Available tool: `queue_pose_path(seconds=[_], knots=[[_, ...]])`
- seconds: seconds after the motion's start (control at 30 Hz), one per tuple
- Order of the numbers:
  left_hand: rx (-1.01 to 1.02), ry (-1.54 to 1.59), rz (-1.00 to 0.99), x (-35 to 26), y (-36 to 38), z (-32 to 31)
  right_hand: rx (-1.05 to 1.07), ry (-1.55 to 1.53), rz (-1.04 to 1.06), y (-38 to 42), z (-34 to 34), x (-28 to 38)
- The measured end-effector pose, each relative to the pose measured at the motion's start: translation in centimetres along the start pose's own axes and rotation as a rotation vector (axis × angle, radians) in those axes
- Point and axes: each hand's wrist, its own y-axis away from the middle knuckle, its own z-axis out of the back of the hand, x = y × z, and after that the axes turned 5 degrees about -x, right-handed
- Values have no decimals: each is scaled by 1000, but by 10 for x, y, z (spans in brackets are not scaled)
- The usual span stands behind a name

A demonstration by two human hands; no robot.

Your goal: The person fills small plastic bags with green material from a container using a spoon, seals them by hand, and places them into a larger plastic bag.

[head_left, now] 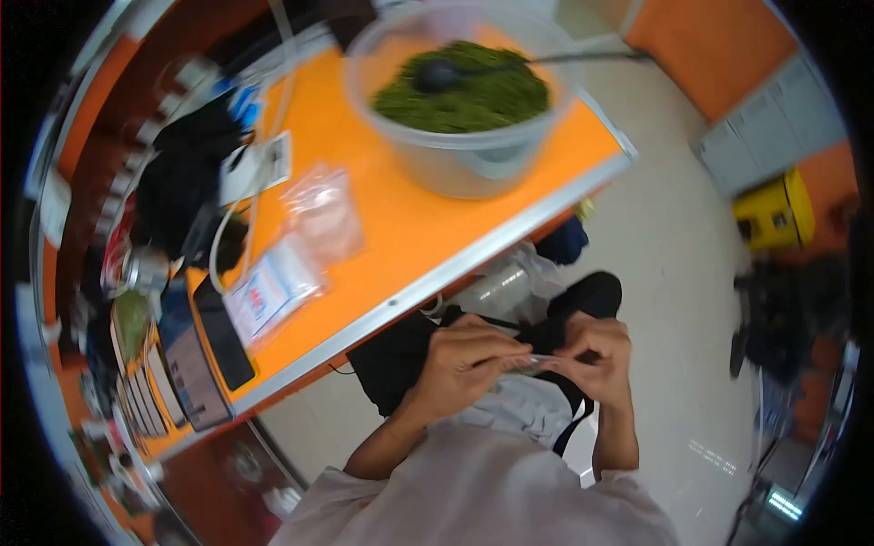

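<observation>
My left hand (467,366) and my right hand (596,355) meet above my lap, both with pinched fingers. Between them they hold the top edge of a small clear plastic bag (531,367). Something greenish seems to show low in it, but the fingers hide most of the bag. Beyond my hands, a large clear plastic tub (473,173) stands on the orange table (391,246). Dry green flakes (492,105) fill part of the tub, and a dark long-handled spoon (442,76) rests on them.
Clear plastic bags (323,218) and a printed bag pack (266,293) lie on the table, with a black phone (223,338) nearby. Cables and a black cloth bag (187,173) crowd the left side. A yellow bin (778,214) is at the far right.
</observation>
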Motion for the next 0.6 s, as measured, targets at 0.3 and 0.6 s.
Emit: queue_pose_path(seconds=[0.3, 0.6], knots=[[172, 16, 279, 29, -11, -28, -160, -183, -165, 34, 3, -38], [306, -340, 425, 151, -42, -58, -117, 231, -413, 71, 15, -80]])
